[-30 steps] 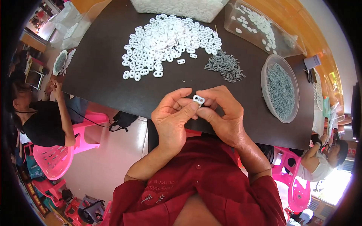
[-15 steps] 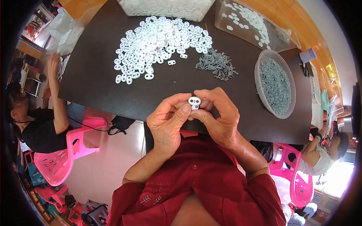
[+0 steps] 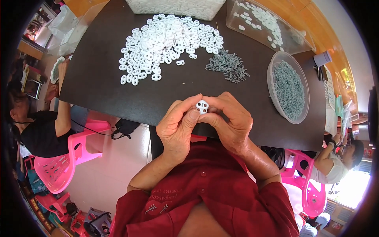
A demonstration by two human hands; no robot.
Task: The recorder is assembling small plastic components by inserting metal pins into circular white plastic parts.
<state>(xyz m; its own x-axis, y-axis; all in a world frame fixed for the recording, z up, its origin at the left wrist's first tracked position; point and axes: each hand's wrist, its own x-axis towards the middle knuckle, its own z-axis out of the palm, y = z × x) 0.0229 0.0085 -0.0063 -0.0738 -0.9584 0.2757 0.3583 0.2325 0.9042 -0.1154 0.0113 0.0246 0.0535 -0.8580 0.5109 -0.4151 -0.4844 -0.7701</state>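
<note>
Desk (image 3: 118,98) dark, pile of white clips (image 3: 166,39) and grey springs (image 3: 228,66) on it. Left hand (image 3: 179,128) and right hand (image 3: 231,120) pinching one white clip (image 3: 202,106) between fingertips.

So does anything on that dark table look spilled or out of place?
Nothing looks damaged. The white plastic pieces and small grey metal parts lie in loose heaps on the bare table, though more grey parts sit in a round dish.

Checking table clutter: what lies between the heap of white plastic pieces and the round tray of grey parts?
A small pile of grey metal parts on the dark table, in the head view.
</note>
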